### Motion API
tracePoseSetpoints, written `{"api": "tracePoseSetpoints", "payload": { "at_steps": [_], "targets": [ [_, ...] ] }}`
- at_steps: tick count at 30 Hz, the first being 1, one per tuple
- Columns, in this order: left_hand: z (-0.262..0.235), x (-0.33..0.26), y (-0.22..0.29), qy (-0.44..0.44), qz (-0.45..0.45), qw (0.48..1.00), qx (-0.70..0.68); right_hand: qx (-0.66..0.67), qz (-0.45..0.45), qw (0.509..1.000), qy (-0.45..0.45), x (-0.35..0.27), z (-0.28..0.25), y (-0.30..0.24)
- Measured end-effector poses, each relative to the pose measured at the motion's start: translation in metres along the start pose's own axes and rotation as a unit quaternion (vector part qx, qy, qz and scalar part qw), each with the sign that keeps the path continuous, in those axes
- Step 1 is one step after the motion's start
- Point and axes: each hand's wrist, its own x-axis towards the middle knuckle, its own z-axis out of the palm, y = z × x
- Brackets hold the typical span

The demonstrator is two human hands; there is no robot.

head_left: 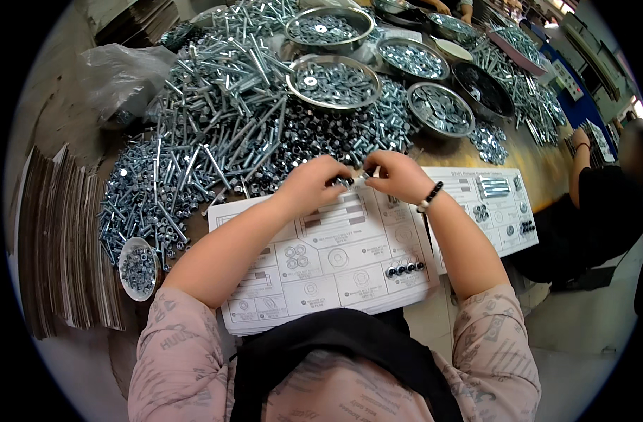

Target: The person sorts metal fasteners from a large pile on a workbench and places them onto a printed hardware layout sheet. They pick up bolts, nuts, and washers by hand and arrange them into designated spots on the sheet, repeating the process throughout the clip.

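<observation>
My left hand (316, 184) is closed above the top edge of a printed parts sheet (335, 288), with small dark, shiny nuts (344, 182) at its fingertips. Close beside it, my right hand (397, 177) has thumb and fingers drawn together in a pinch. A metallic glint shows at its tips, too small to name. Just beyond both hands lies a heap of black-centred nuts (321, 133). On the sheet's lower right, a row of several similar nuts (404, 269) rests over one printed box.
A big heap of bolts (223, 91) covers the table's left. Steel bowls of washers (333, 81) stand behind. A small white dish of nuts (140, 269) sits at left. Another parts sheet (487, 211) bears metal pieces. A co-worker's arm (580, 158) is at right; cardboard stacks (68, 239) stand left.
</observation>
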Motion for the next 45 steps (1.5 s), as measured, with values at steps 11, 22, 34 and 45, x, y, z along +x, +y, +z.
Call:
{"api": "tracePoseSetpoints", "payload": {
  "at_steps": [11,22,34,45],
  "targets": [
    [0.071,-0.020,0.054,-0.180,0.085,0.980,0.024,-0.018,0.073,0.997,-0.017,-0.129,-0.005,0.003],
    [0.066,-0.028,0.072,-0.193,0.017,0.976,0.102,0.015,0.052,0.997,0.050,-0.148,0.010,0.005],
    [0.097,-0.035,0.081,-0.184,-0.028,0.982,-0.032,0.055,0.055,0.994,0.073,-0.162,0.017,0.015],
    [0.097,-0.046,0.083,-0.157,-0.028,0.985,-0.062,0.048,0.041,0.997,0.046,-0.163,0.013,0.012]
  ]
}}
